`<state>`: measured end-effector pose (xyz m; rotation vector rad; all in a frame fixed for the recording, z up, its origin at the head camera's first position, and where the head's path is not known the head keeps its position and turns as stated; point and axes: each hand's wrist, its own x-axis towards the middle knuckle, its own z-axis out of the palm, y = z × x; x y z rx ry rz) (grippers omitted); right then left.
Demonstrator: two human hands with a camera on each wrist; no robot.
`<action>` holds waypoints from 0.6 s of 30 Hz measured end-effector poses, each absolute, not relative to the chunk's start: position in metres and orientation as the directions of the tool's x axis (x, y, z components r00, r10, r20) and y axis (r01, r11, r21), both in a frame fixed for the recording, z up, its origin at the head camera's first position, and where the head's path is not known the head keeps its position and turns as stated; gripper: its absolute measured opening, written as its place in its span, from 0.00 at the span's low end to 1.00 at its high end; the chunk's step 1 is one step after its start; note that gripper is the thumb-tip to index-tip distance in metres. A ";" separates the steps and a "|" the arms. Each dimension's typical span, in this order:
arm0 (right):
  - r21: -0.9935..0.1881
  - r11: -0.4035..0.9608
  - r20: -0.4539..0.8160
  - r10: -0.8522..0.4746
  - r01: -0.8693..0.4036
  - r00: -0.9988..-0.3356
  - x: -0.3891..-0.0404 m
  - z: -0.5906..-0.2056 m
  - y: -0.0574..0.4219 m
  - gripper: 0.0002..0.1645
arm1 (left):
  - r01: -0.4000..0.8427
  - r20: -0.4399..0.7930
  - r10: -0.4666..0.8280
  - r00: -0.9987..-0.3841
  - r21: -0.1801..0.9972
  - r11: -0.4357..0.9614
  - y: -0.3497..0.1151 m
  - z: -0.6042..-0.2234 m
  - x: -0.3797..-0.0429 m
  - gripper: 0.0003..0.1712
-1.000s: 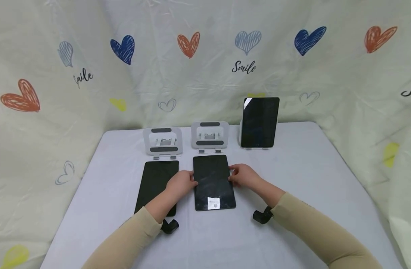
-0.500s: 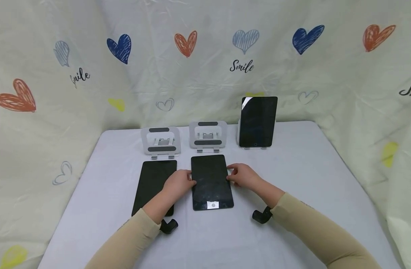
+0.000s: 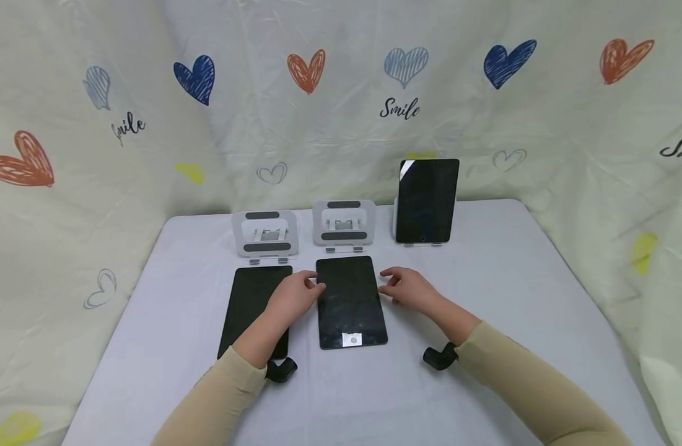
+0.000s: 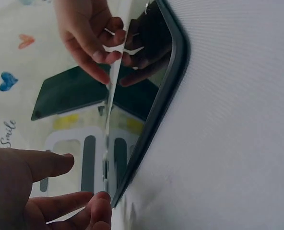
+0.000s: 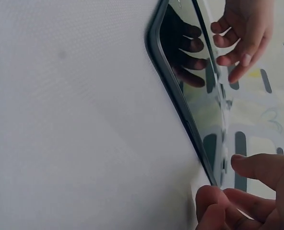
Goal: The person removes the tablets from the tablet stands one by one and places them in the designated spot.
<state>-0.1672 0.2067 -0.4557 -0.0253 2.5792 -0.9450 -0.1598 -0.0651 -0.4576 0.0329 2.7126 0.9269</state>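
A black tablet (image 3: pixel 352 303) lies face up in the middle of the white table, screen glossy with reflections. At its left edge is my left hand (image 3: pixel 290 296), thumb just above the screen rim and parted from the fingers. In the left wrist view, that hand's fingertips (image 4: pixel 101 203) are right at the tablet's corner. My right hand (image 3: pixel 410 289) is beside the opposite edge, with a small gap showing in the head view. Its thumb (image 5: pixel 250 164) is raised and parted from the loosely bent fingers in the right wrist view. Neither hand grips anything.
Another black tablet (image 3: pixel 257 297) lies flat at the left, partly under my left forearm. Behind the flat tablets stand a left tablet stand (image 3: pixel 267 246) and a middle tablet stand (image 3: pixel 344 236). A third tablet (image 3: pixel 428 201) leans upright on a stand at the back right.
The tablet slid very slightly, then stayed put. Both hands have loosened from its sides: the left fingers shifted up along the edge, the right hand drew a little away to the right.
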 end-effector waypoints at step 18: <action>-0.701 0.704 -0.277 -0.124 0.112 -0.953 -0.179 -0.441 0.243 0.30 | 0.033 -0.082 0.148 -0.986 0.764 0.645 -0.028 -0.461 -0.176 0.24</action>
